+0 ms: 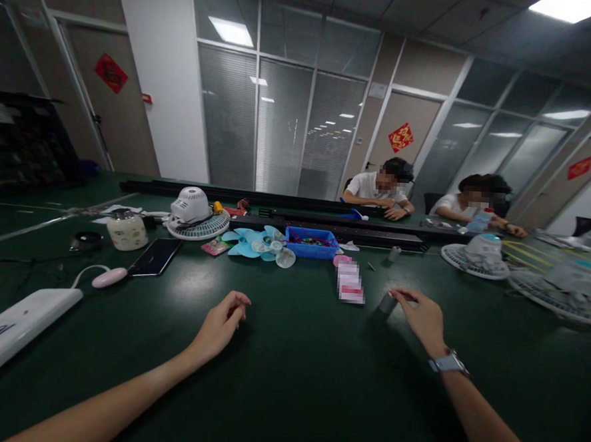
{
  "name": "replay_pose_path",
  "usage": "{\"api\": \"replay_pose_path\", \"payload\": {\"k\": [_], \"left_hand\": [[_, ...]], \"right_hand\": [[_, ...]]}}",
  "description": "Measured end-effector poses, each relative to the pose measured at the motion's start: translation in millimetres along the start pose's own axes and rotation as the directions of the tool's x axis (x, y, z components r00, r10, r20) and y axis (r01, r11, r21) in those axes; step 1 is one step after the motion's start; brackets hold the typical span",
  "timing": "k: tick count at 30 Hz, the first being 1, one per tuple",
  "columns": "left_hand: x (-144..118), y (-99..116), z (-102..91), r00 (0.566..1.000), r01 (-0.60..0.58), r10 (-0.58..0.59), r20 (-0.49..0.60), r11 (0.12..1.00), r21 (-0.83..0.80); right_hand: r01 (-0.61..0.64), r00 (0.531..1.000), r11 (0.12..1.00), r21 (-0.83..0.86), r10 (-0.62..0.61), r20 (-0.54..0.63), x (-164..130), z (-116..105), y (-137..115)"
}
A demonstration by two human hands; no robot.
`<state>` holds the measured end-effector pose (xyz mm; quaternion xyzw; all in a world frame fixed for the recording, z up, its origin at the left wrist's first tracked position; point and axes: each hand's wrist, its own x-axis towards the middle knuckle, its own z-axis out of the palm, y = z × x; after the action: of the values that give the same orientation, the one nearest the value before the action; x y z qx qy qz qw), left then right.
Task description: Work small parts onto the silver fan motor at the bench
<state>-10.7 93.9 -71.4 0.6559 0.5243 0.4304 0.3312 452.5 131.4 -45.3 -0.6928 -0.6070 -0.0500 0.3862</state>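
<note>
Grey cylinder [386,302] touched by right hand [422,317].

My right hand [420,315] touches a small grey cylinder [386,302] on the green table [296,374], fingers curled around its top. My left hand [222,323] rests loosely curled on the table, holding nothing I can see. Just beyond lie a pink card [350,282], a blue tray [311,243] and pale blue fan blades [259,243].

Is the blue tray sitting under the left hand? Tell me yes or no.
No: the blue tray sits farther back on the green table, well beyond the left hand.
</note>
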Motion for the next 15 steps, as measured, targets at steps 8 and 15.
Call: {"api": "replay_pose_path", "payload": {"k": [8, 15], "left_hand": [[1.1, -4.5, 0.8, 1.0, -0.002, 0.001, 0.025, 1.0, 0.011], [3.1, -8.3, 1.2, 0.999, -0.003, 0.002, 0.044, 1.0, 0.023]], "right_hand": [[-0.023, 1.0, 1.0, 0.011, 0.023, 0.009, 0.5, 1.8, -3.2], [-0.096, 0.991, 0.995, -0.006, 0.096, 0.095, 0.4, 2.7, -3.5]]}}
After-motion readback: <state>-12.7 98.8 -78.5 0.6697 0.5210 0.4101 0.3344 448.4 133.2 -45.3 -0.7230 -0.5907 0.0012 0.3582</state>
